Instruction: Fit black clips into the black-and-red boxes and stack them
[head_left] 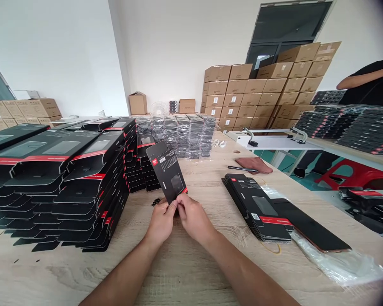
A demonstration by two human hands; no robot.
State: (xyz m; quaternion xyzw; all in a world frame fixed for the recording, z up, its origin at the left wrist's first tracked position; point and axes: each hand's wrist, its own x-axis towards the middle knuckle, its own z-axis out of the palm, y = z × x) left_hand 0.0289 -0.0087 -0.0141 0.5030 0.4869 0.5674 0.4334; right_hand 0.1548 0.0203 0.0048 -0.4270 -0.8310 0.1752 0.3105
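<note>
A black carton (pixel 166 170) with a red band and a window stands tilted over the table between my hands. My left hand (pixel 162 219) pinches its lower end, thumb on the near side. Beside it, my right hand (pixel 193 214) closes its fingers on the same end near the red edge. The carton's top flap sticks up, while its bottom end is hidden by my fingers. To the right lies a pile of flat black cartons (pixel 264 206). On the left rises a tall stack of opened black cartons (pixel 92 170).
Plastic-wrapped stacks (pixel 181 131) stand at the table's back. A black pen (pixel 242 169) and a brown cloth (pixel 255 165) lie right of centre. Clear plastic (pixel 347 270) is at the right edge. Cardboard boxes (pixel 242 97) line the wall; a person (pixel 370 83) stands at far right.
</note>
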